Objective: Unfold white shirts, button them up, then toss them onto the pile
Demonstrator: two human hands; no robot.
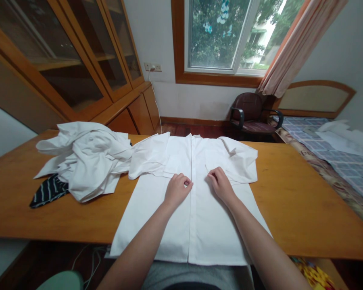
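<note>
A white button-front shirt (172, 217) lies flat, front side up, its collar toward the far edge of the table and its hem at the near edge. Both sleeves are folded inward across the chest. My left hand (178, 188) is closed in a pinch, thumb and forefinger meeting at the shirt's button placket. My right hand (220, 183) is also closed, its fingertips pinched at the cuff end of the right-side sleeve (242, 161). The exact bit of cloth in each pinch is partly hidden by the fingers.
A heap of crumpled white clothes (90, 157) sits left on the wooden table (296, 193), with a dark striped cloth (50, 191) under it. Beyond are a glass-door cabinet (109, 96), an office chair (251, 112) and a bed (335, 149). A green stool (62, 281) stands below, near left.
</note>
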